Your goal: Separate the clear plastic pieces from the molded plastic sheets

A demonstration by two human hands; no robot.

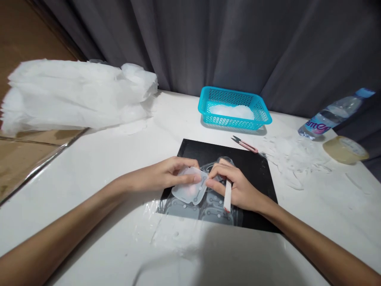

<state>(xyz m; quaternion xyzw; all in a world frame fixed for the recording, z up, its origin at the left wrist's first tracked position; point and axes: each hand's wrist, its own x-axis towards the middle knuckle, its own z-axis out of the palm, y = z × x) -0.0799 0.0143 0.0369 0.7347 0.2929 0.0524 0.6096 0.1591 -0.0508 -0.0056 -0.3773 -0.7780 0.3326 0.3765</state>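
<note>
My left hand (169, 174) pinches a rounded translucent plastic piece (189, 191) and lifts it off a clear sheet of similar pieces (205, 208) lying on a black mat (258, 174). My right hand (235, 186) is closed too: its fingertips touch the edge of the same piece, and a thin white stick-like tool (227, 196) with a reddish tip is tucked in its grip. Both hands meet over the middle of the mat.
A turquoise basket (233, 108) with white material stands behind the mat. Small pink snips (245, 145) lie beside it. A stack of white sheets (74, 93) is at left. A water bottle (333, 113), tape roll (345, 149) and plastic scraps (293, 159) are at right.
</note>
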